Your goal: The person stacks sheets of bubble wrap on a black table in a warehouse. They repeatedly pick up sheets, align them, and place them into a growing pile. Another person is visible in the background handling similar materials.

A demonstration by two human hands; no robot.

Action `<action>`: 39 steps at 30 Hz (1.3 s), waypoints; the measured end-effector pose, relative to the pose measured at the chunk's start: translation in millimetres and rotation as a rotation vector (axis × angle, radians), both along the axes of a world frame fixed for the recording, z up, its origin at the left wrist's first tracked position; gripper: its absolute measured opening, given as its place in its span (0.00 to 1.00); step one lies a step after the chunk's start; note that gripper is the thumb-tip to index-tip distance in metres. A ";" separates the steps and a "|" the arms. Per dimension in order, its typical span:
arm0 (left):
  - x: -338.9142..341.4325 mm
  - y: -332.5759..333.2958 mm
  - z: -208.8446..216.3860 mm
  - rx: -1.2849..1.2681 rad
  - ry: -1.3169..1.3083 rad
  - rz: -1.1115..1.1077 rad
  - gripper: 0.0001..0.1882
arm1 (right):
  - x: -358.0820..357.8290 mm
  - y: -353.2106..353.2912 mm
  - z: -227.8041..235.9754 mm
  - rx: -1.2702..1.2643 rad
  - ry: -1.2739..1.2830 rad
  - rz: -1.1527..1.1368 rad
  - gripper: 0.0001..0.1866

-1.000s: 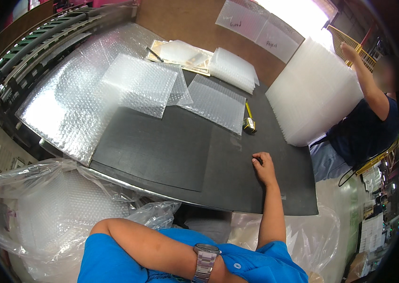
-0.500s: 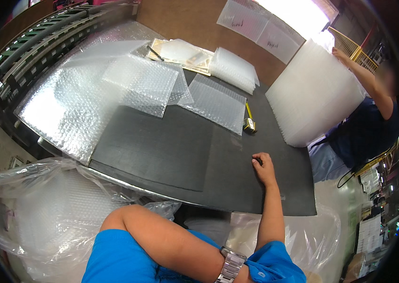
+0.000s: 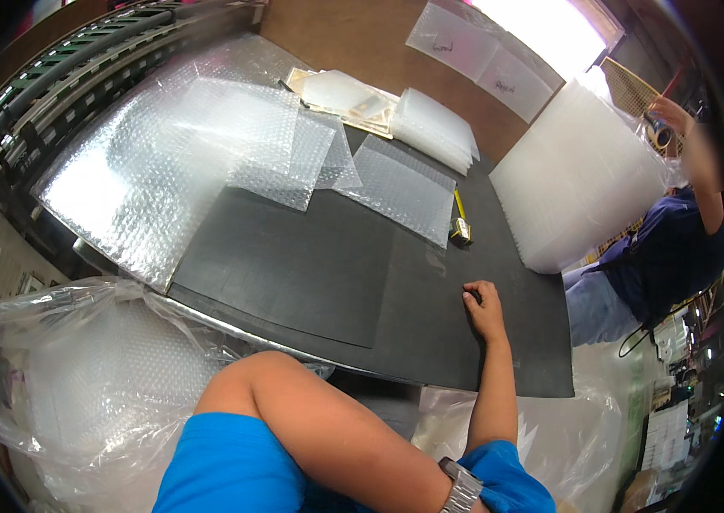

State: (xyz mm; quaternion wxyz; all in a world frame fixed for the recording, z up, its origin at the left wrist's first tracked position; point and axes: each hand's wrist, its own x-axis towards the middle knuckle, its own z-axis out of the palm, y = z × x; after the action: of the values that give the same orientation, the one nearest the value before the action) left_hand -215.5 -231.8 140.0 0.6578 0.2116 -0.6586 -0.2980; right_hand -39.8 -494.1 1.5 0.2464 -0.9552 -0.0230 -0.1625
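Beyond the right hand (image 3: 485,309), fingers part-curled (gripping anything: cannot tell), I log the tape measure (image 3: 461,232) on the black tabletop (image 3: 528,342), blade (image 3: 459,203) pointing away, left hand unseen.

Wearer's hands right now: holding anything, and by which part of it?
Right hand: nothing visible held; it's loosely curled on the black mat. Left hand: out of frame, can't tell.
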 end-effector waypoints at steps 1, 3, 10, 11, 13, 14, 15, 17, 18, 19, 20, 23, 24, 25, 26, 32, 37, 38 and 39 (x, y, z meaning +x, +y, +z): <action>0.6 0.7 0.0 0.002 -0.003 0.000 0.09 | -0.3 -0.1 0.2 0.001 0.000 0.000 0.09; -0.5 0.6 0.0 -0.003 -0.008 -0.010 0.09 | -1.2 -0.9 1.1 0.002 0.006 0.000 0.09; 0.4 3.0 1.0 0.006 -0.015 -0.017 0.09 | -1.3 0.6 2.6 0.067 0.015 0.035 0.10; 1.2 2.3 1.4 0.008 -0.015 -0.025 0.09 | -2.8 -0.5 1.9 0.077 0.017 0.035 0.10; 1.3 1.4 1.0 0.008 -0.012 -0.033 0.09 | -4.3 -1.8 1.8 0.029 0.011 0.040 0.10; 1.0 0.6 0.4 0.011 -0.012 -0.039 0.09 | -5.0 -2.4 2.0 0.003 0.008 0.043 0.10; 1.8 0.0 -0.2 0.012 -0.009 -0.049 0.09 | -5.6 -3.1 1.4 0.013 0.013 0.034 0.10; 3.1 3.3 1.4 0.004 -0.016 -0.045 0.09 | -0.3 -0.2 4.5 0.019 0.021 0.034 0.10; 2.7 4.1 2.8 0.006 -0.014 -0.046 0.09 | 1.7 0.4 3.6 0.026 0.020 0.035 0.10; 2.4 3.9 2.4 0.006 -0.018 -0.057 0.09 | 0.1 0.1 1.6 0.036 0.020 0.027 0.10; 3.9 5.7 1.4 0.012 -0.019 -0.065 0.09 | -0.9 -0.1 1.2 0.047 0.020 0.021 0.10; 6.0 11.0 2.5 0.018 -0.024 -0.082 0.09 | 0.3 0.6 3.2 0.071 0.031 0.016 0.10; 7.7 14.6 1.7 0.020 -0.025 -0.095 0.09 | -2.8 -2.0 3.4 0.056 0.028 0.015 0.10; 9.3 19.1 1.3 0.033 -0.023 -0.105 0.09 | -3.4 -2.2 2.3 0.049 0.023 0.020 0.10; 11.2 24.2 2.0 0.041 -0.022 -0.118 0.09 | -3.4 -2.2 1.8 0.041 0.018 0.026 0.10; 23.1 59.7 3.5 0.099 -0.020 -0.210 0.10 | -1.1 10.0 8.2 0.017 0.032 -0.086 0.10; 31.8 87.0 5.3 0.136 0.008 -0.249 0.10 | 30.5 60.8 25.0 -0.279 -0.194 0.181 0.21; 32.0 92.6 5.8 0.146 0.022 -0.251 0.10 | 42.3 73.2 30.8 -0.342 -0.237 0.212 0.24; 32.4 98.5 6.5 0.159 0.042 -0.255 0.10 | 56.3 79.2 31.6 -0.394 -0.261 0.203 0.26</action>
State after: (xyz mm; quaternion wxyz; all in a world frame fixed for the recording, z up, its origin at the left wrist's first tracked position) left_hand -183.1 -133.3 146.5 0.6092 0.1715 -0.6406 -0.4349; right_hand 16.5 -415.0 33.1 0.0653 -0.9485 -0.1815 -0.2513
